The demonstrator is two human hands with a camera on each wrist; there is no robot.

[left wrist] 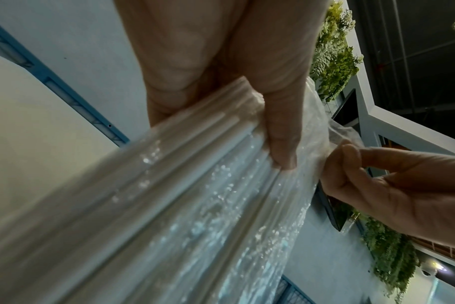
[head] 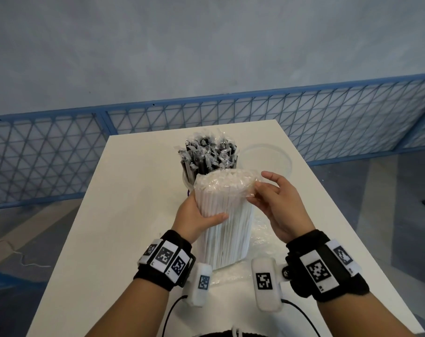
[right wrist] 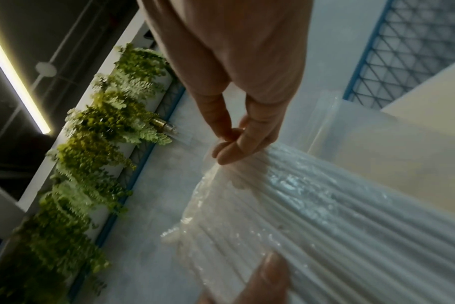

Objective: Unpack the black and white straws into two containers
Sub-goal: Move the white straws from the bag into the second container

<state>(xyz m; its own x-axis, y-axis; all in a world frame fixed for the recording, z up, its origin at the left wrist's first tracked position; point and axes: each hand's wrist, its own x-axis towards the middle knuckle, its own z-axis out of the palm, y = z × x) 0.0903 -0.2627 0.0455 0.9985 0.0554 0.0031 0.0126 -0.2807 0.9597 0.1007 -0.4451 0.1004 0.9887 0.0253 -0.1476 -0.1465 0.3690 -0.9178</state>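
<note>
A bundle of white straws (head: 227, 220) in clear plastic wrap stands upright on the white table (head: 124, 215). My left hand (head: 199, 215) grips it round the middle, thumb across the front (left wrist: 281, 144). My right hand (head: 269, 195) pinches the clear wrap (right wrist: 221, 156) at the bundle's upper right edge between thumb and fingers (left wrist: 346, 160). Behind the bundle, wrapped black straws (head: 206, 154) stand in a clear container whose wall is mostly hidden. An empty clear container (head: 267, 159) sits to their right.
Loose crumpled clear plastic (head: 260, 237) lies on the table right of the bundle. A blue mesh fence (head: 303, 113) runs behind the table. The table's left and right edges drop to a grey floor.
</note>
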